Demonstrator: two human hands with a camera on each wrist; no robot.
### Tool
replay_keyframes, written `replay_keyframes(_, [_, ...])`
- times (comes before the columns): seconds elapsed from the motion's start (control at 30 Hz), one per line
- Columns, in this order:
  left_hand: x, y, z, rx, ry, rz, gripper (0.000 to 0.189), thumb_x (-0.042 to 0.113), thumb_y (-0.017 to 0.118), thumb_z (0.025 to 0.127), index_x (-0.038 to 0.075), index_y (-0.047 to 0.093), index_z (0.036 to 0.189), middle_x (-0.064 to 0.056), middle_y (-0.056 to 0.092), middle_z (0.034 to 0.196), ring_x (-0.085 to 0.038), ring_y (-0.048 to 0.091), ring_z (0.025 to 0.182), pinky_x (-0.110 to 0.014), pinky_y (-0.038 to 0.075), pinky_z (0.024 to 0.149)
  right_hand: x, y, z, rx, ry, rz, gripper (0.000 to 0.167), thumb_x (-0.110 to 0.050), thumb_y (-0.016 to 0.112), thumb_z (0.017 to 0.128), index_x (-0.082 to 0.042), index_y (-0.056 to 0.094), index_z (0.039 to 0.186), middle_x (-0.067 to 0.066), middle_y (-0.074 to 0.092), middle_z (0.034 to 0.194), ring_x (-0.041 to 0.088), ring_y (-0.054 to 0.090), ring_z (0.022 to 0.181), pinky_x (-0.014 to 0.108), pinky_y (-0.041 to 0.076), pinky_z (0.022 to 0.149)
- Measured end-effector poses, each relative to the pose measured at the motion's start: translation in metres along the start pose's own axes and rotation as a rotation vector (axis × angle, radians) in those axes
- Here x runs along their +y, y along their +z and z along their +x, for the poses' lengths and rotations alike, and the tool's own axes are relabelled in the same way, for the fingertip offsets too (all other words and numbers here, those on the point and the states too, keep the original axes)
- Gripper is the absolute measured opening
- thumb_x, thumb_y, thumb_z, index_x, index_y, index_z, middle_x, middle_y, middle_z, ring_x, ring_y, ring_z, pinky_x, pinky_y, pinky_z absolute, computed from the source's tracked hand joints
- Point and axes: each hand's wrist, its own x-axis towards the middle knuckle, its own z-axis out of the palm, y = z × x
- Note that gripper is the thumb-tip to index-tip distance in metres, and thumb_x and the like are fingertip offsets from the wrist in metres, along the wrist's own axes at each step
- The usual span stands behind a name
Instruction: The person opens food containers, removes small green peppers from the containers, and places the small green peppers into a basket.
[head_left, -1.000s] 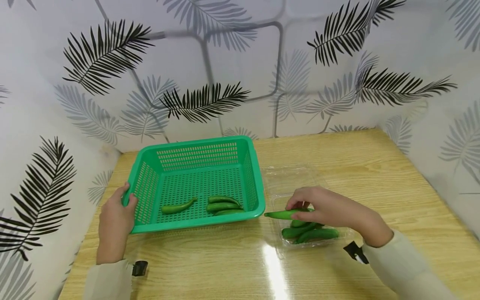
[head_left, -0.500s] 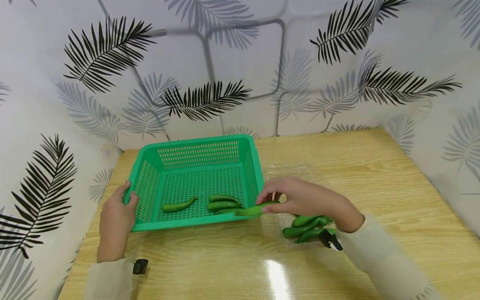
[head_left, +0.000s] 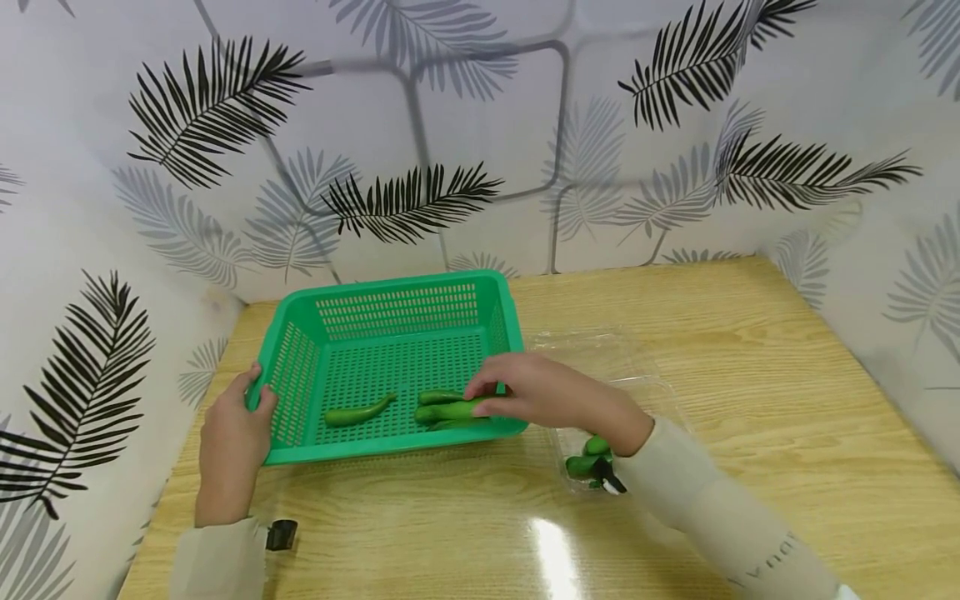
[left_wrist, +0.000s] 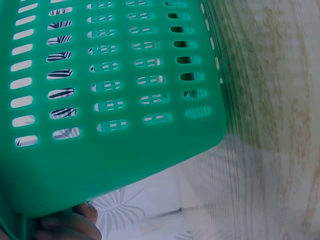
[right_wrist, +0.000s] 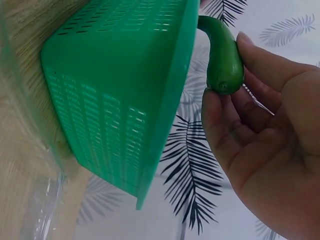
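Observation:
My left hand grips the left rim of a green perforated plastic basket; in the left wrist view only its fingers show below the basket wall. My right hand is over the basket's right front corner. Between thumb and fingers it pinches a green chili pepper, smooth and curved, with a blunt end towards the wrist camera. One pepper lies alone on the basket floor; a small group of peppers lies to its right, partly hidden behind the held one and the hand.
Right of the basket, a clear plastic clamshell box lies opened on the wooden table. More green peppers are in its front half, partly covered by my right sleeve. A leaf-patterned wall borders the table behind and at the sides.
My right hand has carried the pepper left from the clear box, across the basket's right rim and over the peppers inside. My left hand keeps its grip on the basket rim.

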Motion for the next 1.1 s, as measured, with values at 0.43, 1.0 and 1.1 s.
replay_keyframes(0.43, [-0.002, 0.001, 0.000, 0.004, 0.011, 0.000, 0.047, 0.026, 0.040, 0.098, 0.010, 0.040, 0.142, -0.030, 0.059, 0.103, -0.021, 0.036, 0.036, -0.035, 0.032, 0.036, 0.000, 0.018, 0.040, -0.111, 0.036, -0.066, 0.025, -0.023, 0.060, 0.091, -0.011, 0.066, 0.112, -0.003, 0.063, 0.103, 0.007, 0.055, 0.091, 0.022, 0.045, 0.079])
replay_keyframes(1.0, [-0.001, 0.001, 0.001, -0.004, 0.012, -0.003, 0.047, 0.025, 0.041, 0.098, 0.009, 0.039, 0.142, -0.030, 0.047, 0.128, -0.022, 0.041, 0.040, -0.035, 0.033, 0.038, -0.001, 0.038, 0.065, -0.316, 0.130, -0.087, 0.019, -0.014, 0.062, 0.090, -0.012, 0.069, 0.106, -0.002, 0.065, 0.103, 0.008, 0.058, 0.093, 0.020, 0.045, 0.079])
replay_keyframes(1.1, [-0.002, 0.001, 0.001, 0.000, 0.016, -0.004, 0.047, 0.025, 0.041, 0.098, 0.009, 0.040, 0.142, -0.031, 0.048, 0.126, -0.022, 0.040, 0.039, -0.035, 0.032, 0.038, 0.001, 0.040, 0.069, -0.340, 0.155, -0.078, 0.017, -0.015, 0.062, 0.089, -0.012, 0.070, 0.105, -0.003, 0.065, 0.100, 0.008, 0.059, 0.091, 0.020, 0.046, 0.077])
